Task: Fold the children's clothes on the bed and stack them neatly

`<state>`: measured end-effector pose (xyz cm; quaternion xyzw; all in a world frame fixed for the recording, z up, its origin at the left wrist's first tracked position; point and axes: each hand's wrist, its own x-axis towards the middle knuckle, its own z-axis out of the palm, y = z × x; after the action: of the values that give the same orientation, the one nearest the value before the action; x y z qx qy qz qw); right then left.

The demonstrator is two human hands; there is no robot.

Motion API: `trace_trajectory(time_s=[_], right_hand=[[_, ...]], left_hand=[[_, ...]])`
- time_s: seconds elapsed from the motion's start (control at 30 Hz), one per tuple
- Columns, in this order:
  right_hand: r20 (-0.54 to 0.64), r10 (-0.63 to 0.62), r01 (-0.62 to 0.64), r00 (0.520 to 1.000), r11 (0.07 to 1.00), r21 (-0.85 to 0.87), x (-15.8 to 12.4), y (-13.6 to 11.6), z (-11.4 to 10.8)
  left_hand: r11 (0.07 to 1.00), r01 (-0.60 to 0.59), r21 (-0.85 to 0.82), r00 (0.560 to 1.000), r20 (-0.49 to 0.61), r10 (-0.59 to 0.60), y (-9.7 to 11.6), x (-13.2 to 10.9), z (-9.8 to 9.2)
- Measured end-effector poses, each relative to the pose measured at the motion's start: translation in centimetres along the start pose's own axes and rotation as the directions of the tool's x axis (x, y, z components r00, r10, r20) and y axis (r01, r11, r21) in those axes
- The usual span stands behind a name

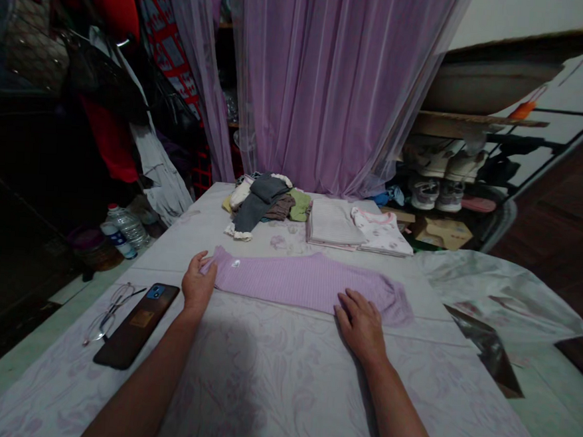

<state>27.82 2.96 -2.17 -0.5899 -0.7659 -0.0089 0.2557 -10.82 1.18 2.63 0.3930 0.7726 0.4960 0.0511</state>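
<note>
Lilac ribbed pants (287, 279), folded lengthwise, lie flat across the cloth-covered table in front of me. A small white mark shows near their left end. At that left end is my left hand (199, 282), its thumb and fingers closed about the edge of the fabric. My right hand (361, 322) rests palm down on the lower edge, right of the middle, with its fingers stretched out. Beyond its fingertips, the pants' right end is slightly rumpled.
Behind the pants are a loose heap of clothes (263, 200), a folded striped stack (336, 223) and a folded white printed garment (381, 230). A phone (137, 327) and eyeglasses (110, 312) lie left of my left forearm. A purple curtain (320, 87) hangs behind; shoes (438, 182) stand on a rack at right.
</note>
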Motion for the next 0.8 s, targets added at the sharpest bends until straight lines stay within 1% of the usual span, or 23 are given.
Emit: trace_trajectory(time_s=[0.07,0.17,0.27,0.37,0.47,0.53,0.67,0.8], right_hand=[[0.002,0.005,-0.005,1.0,1.0,0.002,0.0,-0.1,0.0],[0.006,0.015,-0.015,1.0,1.0,0.012,0.1,-0.2,-0.2],[0.009,0.028,-0.028,1.0,0.999,0.027,0.1,-0.4,-0.3],[0.023,0.034,-0.035,0.999,0.999,0.038,0.1,-0.3,-0.4],[0.054,0.027,-0.03,0.998,0.998,0.054,0.2,-0.1,-0.4],[0.067,0.024,-0.029,0.997,0.998,0.063,0.2,0.1,-0.4],[0.066,0.03,-0.035,0.997,0.996,0.08,0.3,0.1,-0.3],[0.02,0.037,-0.039,0.999,0.994,0.1,0.3,-0.3,-0.6]], left_hand=[[0.999,-0.043,-0.003,0.999,0.004,0.043,1.8,-0.6,0.8],[0.989,-0.149,0.022,0.987,0.069,0.147,5.0,-1.9,2.9],[0.962,-0.274,0.003,0.949,0.165,0.27,7.8,-3.7,5.7],[0.938,-0.345,-0.019,0.9,0.276,0.337,9.6,-5.6,8.4],[0.93,-0.369,0.001,0.862,0.376,0.341,10.5,-7.3,10.3],[0.927,-0.374,0.019,0.847,0.414,0.333,10.9,-8.2,11.2],[0.936,-0.347,0.06,0.851,0.441,0.287,11.5,-9.5,12.4],[0.935,-0.328,0.136,0.86,0.452,0.236,12.1,-10.2,13.0]])
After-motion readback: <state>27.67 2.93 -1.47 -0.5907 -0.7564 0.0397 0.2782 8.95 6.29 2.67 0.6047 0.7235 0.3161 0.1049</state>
